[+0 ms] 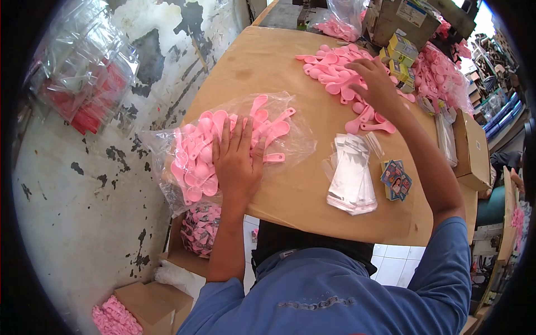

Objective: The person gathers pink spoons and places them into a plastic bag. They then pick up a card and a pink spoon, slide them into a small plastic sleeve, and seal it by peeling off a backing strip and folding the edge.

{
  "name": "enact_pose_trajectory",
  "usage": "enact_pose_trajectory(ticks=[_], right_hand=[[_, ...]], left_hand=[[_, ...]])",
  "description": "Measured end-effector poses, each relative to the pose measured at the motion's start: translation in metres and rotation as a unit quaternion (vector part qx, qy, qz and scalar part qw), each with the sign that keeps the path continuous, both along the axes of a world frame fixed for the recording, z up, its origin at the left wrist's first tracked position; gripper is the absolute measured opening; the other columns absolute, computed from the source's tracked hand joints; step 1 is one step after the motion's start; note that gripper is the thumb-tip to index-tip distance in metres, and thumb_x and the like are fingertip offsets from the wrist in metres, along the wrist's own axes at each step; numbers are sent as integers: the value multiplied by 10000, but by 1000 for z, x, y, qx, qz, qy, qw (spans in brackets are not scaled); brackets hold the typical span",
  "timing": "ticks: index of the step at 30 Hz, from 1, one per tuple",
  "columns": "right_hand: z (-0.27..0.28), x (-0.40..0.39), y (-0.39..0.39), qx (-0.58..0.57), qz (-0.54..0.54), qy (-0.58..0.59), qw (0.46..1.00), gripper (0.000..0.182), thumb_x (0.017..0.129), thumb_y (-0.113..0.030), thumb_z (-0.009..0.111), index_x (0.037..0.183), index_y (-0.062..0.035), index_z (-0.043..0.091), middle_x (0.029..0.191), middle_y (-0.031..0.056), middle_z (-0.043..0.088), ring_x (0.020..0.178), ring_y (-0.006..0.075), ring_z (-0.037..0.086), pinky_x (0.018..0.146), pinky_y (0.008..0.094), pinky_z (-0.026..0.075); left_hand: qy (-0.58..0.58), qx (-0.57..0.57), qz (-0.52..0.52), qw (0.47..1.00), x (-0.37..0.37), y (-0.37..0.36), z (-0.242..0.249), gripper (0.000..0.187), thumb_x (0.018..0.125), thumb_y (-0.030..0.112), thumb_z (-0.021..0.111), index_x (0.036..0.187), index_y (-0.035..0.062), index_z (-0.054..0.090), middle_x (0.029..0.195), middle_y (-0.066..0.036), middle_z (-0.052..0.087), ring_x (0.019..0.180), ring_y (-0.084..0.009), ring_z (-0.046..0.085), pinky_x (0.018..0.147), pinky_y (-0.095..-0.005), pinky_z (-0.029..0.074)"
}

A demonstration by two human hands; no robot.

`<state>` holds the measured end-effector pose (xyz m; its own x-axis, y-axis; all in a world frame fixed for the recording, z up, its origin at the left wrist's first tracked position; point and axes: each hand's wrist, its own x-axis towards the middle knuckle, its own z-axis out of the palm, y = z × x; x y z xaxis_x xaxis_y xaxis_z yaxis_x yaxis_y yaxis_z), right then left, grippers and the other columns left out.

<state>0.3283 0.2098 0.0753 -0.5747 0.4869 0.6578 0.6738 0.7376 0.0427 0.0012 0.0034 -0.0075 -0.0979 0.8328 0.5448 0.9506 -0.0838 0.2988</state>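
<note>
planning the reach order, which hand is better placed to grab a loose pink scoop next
Right, probably: the right hand is at the loose scoops, fingers apart, while the left hand lies flat on the bagged scoops.

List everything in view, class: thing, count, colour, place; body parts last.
Table: one, brown, centre
Near spoons: many, pink, left
Plastic bag: one, clear, around near spoons
Far spoons: many, pink, far side
Packets: stack, clear, near right
Cards: stack, multicoloured, right of packets
Small boxes: several, yellow, far right
Filled bags: several, pink, around table
Cartons: several, brown, table's sides
Hanging bags: several, clear-red, upper left
Wall: one, peeling white, left
Shirt: one, blue, bottom
Left grip: one, bare, on near spoons
Right grip: one, bare, at far spoons
</note>
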Motion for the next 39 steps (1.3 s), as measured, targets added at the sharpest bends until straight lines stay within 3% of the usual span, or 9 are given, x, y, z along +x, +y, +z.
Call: enact_pose_trajectory(ticks=[4, 7, 10, 13, 22, 31, 34, 37, 39], right_hand=[[-24, -41, -13, -239, 161, -15, 958, 286, 925, -129, 775, 1198, -56, 735, 1221, 99, 717, 1196, 306, 620, 1058, 447, 499], [-36, -93, -36, -232, 267, -68, 933, 285, 907, -144, 743, 1174, -41, 737, 1235, 110, 723, 1259, 304, 607, 1087, 431, 479], [-59, -120, -35, -89, 245, -163, 952, 240, 884, -101, 691, 1104, -13, 729, 1250, 107, 697, 1250, 291, 607, 1081, 407, 467], [-60, -129, -39, -107, 208, -177, 956, 213, 855, -57, 651, 1052, -11, 717, 1223, 109, 666, 1222, 281, 605, 1070, 400, 456], [-53, -103, -49, -211, 200, -187, 938, 186, 925, -33, 604, 1095, 41, 595, 1139, 202, 608, 1063, 385, 641, 912, 459, 534], [-9, -61, -40, -335, 113, -165, 921, 284, 941, -47, 621, 1225, -44, 615, 1121, 183, 601, 1106, 382, 618, 945, 467, 506], [-2, -23, -9, -214, 11, -140, 967, 345, 923, -43, 648, 1268, -52, 628, 1210, 190, 609, 1184, 364, 595, 980, 446, 496], [-1, -12, -2, 128, -88, -137, 978, 418, 901, -33, 678, 1317, -71, 642, 1333, 184, 610, 1266, 360, 573, 1027, 430, 493], [-11, -27, -4, -113, 23, -121, 986, 459, 889, -72, 769, 1332, -77, 648, 1429, 138, 594, 1360, 354, 535, 1096, 420, 473]], left_hand=[[2, -5, 3, 1000, 1, 0, 0, 533, 1085, 393, 558, 1520, 89, 606, 1582, -108, 576, 1560, -331, 401, 1300, -545, 212], [3, -1, 3, 1000, 1, 1, -1, 531, 1087, 394, 556, 1517, 87, 608, 1579, -110, 579, 1558, -332, 404, 1299, -544, 214], [-2, -6, 5, 1000, 3, 0, 3, 523, 1088, 375, 560, 1533, 103, 600, 1592, -102, 572, 1564, -330, 401, 1298, -541, 218], [-8, -1, 2, 1000, 2, 1, 1, 523, 1086, 379, 559, 1521, 92, 608, 1581, -105, 580, 1559, -332, 406, 1298, -541, 217], [-6, -3, 2, 1000, -1, 3, -1, 548, 1042, 358, 597, 1512, 77, 609, 1575, -108, 583, 1553, -326, 414, 1308, -543, 207], [-10, -5, 1, 1000, -4, 3, -2, 582, 1072, 380, 573, 1564, 72, 548, 1614, -117, 546, 1551, -336, 425, 1296, -537, 230], [-40, -3, -7, 999, -3, 3, 1, 627, 1075, 377, 562, 1591, 27, 490, 1634, -158, 510, 1559, -345, 407, 1305, -534, 214], [-106, 19, -41, 993, -3, 2, 2, 649, 1094, 353, 533, 1617, -14, 421, 1649, -208, 472, 1573, -368, 377, 1307, -539, 209], [-159, 40, -68, 984, -5, 1, 3, 654, 1113, 339, 508, 1638, -27, 373, 1667, -228, 437, 1580, -374, 365, 1303, -527, 222]])
